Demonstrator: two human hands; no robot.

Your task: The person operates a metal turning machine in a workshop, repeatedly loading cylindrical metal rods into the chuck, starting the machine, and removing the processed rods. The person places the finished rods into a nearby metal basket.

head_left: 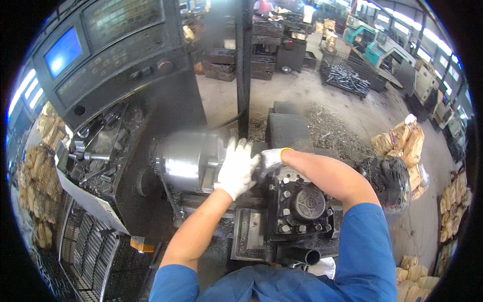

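- The left hand [236,168], in a pale knitted glove, lay with its fingers stretched out at the right end of the chuck; its palm was hidden, so whether it gripped anything could not be told.
- The right hand [272,161], in a similar glove with a yellow cuff, was just beside it at three o'clock. Its fingertips were hard to make out, and its grip could not be judged.
- The chuck [186,161], a thick steel cylinder with a bright, smooth sheen, sat at nine o'clock from the left hand.
- At four o'clock stood the tool post [282,216], a squarish block of dark, oily metal studded with bolts. A round black cap [309,204] with a raised star-like relief topped it.
- At six o'clock lay a flat, worn metal plate [249,234]; at five, the open round mouth of a dark tube [312,257].
- Toward ten o'clock rose a grimy control panel [126,65] with a glowing blue screen [64,52].
- A straight dark post [243,75] stood at twelve.
- At two o'clock, curly metal chips [327,126] roughened the floor; farther out, a crate [347,80] held shiny slender metal pieces.
- At three o'clock, a clear plastic bag [390,183] bulged with dark contents near crumpled tan sacks [402,143].
- At eight o'clock leaned a ribbed, slatted grille [88,246].
- A person's blue short sleeves [367,246] framed both bare forearms.
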